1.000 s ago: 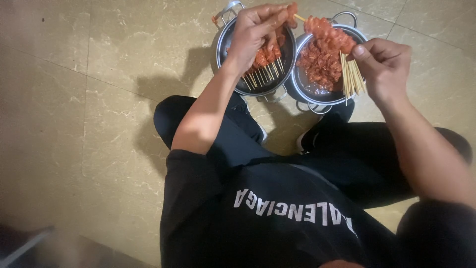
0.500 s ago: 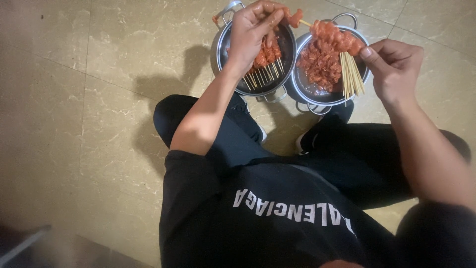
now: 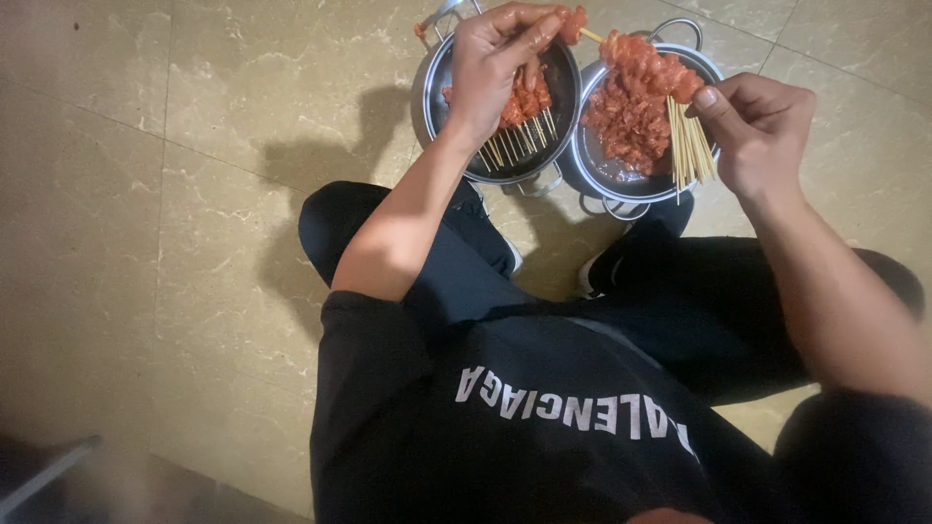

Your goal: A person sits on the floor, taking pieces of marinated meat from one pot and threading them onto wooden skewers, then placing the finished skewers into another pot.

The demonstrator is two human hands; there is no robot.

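While the left hand (image 3: 505,58) pinched a soft, slick meat piece (image 3: 573,21) at twelve o'clock, right hand (image 3: 762,131) fingers gripped the thin, stiff skewer (image 3: 646,63) and spare sticks (image 3: 691,146) by bare ends.

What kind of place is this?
Probably a home or kitchen floor: beige stone floor tiles, two metal pots of red marinated meat, and bamboo skewers the right hand holds.

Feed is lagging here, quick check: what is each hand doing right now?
Left hand: closed, pinching a meat piece at the skewer tip.
Right hand: closed on the skewer and a bundle of bare sticks.
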